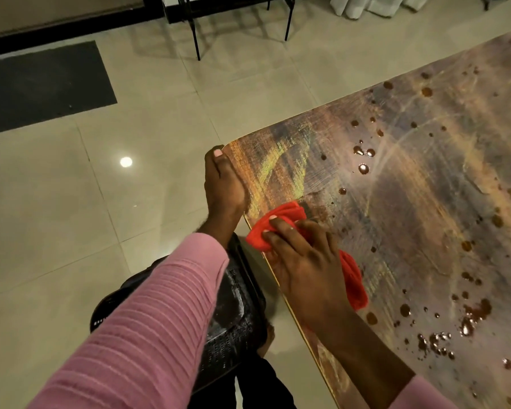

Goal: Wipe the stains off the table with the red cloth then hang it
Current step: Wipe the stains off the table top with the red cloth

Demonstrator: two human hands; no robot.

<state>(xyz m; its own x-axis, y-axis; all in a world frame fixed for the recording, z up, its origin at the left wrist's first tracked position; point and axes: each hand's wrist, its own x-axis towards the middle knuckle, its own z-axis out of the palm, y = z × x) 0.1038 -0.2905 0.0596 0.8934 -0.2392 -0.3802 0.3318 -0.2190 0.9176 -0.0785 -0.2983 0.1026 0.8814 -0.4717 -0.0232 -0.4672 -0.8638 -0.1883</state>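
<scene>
Floor (56, 219): pale glossy square tiles with thin grout lines, filling the left and upper middle of the frame.
Light reflection (126, 162): small round bright spot on a tile, left of centre.
Mat (42, 87): dark grey, rectangular, flat on the tiles at upper left.
Black trim (71, 31): dark band running along the foot of the wall, upper left.
Metal legs (196, 39): thin, black, standing on the tiles at top centre, casting faint shadows.
Curtain (375, 5): pale folds touching the floor at upper right.
Black chair (233, 320): perforated seat, lower centre, mostly hidden.
</scene>
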